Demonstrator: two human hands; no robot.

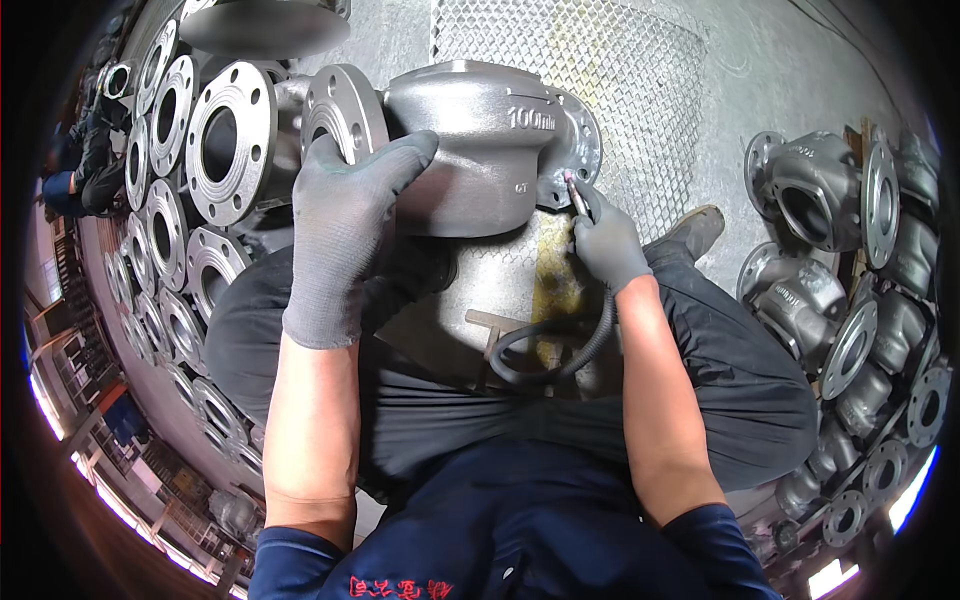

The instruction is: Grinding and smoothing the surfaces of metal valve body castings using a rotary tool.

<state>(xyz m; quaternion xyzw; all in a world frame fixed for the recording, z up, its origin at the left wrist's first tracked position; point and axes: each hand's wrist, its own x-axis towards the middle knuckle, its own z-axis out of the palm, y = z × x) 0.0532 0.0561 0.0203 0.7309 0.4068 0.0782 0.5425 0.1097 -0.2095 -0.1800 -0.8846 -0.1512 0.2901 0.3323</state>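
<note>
A grey cast-metal valve body (465,150) with a round flange at each end lies across in front of me. My left hand (350,200), in a grey glove, is closed on its left flange (345,105), the thumb stretched toward the body. In my gloved right hand (608,240) is a slim pen-shaped grinder (579,200), gripped like a pencil. Its small pinkish tip is at the lower part of the right flange (583,130), near a bolt hole; whether it touches cannot be made out. A dark hose (550,378) loops down from that hand.
Many flanged castings (235,145) are stacked along the left, and more valve bodies (815,195) stand at the right. A diamond-patterned mesh (650,90) lies on the floor beyond the casting. Between my legs is a small brown T-shaped piece (490,322). Another person's legs (105,165) show at far left.
</note>
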